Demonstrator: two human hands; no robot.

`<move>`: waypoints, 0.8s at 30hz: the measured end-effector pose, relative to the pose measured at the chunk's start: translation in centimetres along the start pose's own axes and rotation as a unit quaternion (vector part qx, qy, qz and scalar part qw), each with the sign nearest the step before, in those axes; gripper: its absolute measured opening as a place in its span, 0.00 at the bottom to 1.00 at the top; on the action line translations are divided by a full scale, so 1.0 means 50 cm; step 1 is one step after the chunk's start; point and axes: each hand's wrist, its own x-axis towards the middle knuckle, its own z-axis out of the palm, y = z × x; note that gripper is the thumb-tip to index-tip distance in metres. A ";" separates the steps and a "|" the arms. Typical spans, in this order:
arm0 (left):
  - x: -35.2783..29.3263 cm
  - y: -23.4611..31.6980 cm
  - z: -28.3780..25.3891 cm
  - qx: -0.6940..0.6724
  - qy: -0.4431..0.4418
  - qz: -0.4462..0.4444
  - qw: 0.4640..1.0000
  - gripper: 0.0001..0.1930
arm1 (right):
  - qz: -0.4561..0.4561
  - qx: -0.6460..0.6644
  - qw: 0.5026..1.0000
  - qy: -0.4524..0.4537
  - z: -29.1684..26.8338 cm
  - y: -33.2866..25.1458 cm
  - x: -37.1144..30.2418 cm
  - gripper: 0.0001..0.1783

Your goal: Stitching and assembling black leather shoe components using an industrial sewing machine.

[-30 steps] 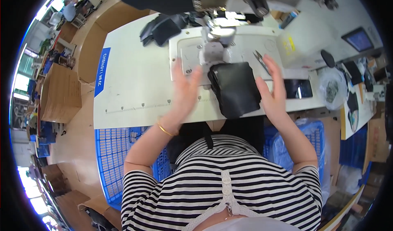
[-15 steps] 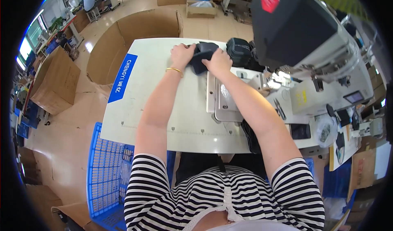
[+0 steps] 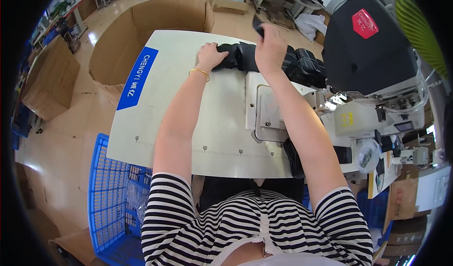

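Stretching both arms over the pale worktable [image 3: 222, 110], I see in the head view my left hand [image 3: 211, 56] at the far side, its thumb lying on a clump of black pieces [image 3: 229, 58]; the hand is partly curled, but I cannot tell whether it grips the clump or only rests against it. To the right of it, and a little higher, my right hand [image 3: 271, 49] is closed with a small dark piece [image 3: 257, 26] at its fingertips, lifted above the tabletop; the thumb's hold is mostly hidden from me. Between the two hands, a smooth dark grey panel [image 3: 248, 56] sits against the clump. Just beyond my right hand, on its right, black bundles [image 3: 306, 67] stand in a row. Nearer to me than that hand, and partly under its forearm, is the metal plate [image 3: 271, 108] of the sewing machine [image 3: 373, 44], whose dark head rises well to the right of my right hand. Under the same forearm, at the near edge, a dark stack [image 3: 293, 158] shows in part, with a phone [image 3: 343, 154] farther right. A gold bracelet [image 3: 199, 73] circles my left wrist, and a blue basket [image 3: 94, 186] stands lower left of that forearm.
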 end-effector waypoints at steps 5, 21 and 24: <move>-0.028 0.070 -0.021 0.045 0.013 -0.073 0.996 0.38 | 0.081 -0.032 0.967 -0.239 0.080 0.105 -0.095 0.22; 0.012 0.051 -0.033 -0.077 -0.028 -0.131 0.988 0.26 | 0.395 0.061 0.838 -0.372 0.211 0.157 -0.081 0.50; 0.006 0.009 -0.050 -0.156 -0.082 -0.159 0.971 0.25 | 0.345 -0.003 0.866 -0.362 0.214 0.106 -0.092 0.51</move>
